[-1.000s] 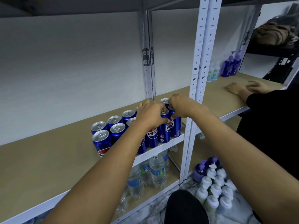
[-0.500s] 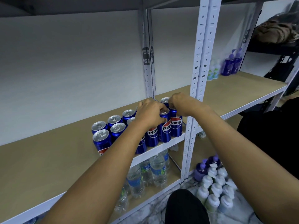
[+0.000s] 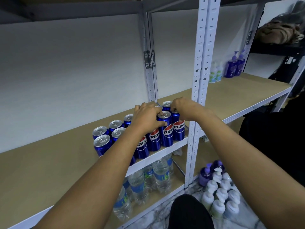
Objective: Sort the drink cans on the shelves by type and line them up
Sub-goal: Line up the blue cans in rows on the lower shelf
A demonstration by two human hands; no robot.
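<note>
Pepsi cans (image 3: 140, 131), blue, stand upright in a tight cluster at the front right of the middle shelf (image 3: 49, 164), in about two rows running back-left to front-right, just left of the white upright post (image 3: 198, 90). Front cans show the logo; back-left cans show only silver tops.

Left hand (image 3: 146, 118) sits on top of the cluster, fingers curled down, thumb against the side of the second can from the right (image 3: 166, 129); grip pinching that can near its rim. Right hand (image 3: 183, 108) curled over the top of the rightmost front can (image 3: 178, 128), fingertips at its rim; grip looks closed on it, fingers partly hidden by the hand's back. One more can top (image 3: 166, 104) shows behind, between the two hands.

Lower shelf holds clear water bottles (image 3: 145, 182) with blue labels, upright, packed together. Floor (image 3: 244, 222) right of the post: group of white pump bottles (image 3: 219, 194), with purple pump bottles (image 3: 207, 175) at its back. Neighbouring shelf bay, same level as the cans: two purple pump bottles (image 3: 234, 65) and two small white-green bottles (image 3: 214, 75) at the back. Dark knee (image 3: 189, 212) at bottom centre.
</note>
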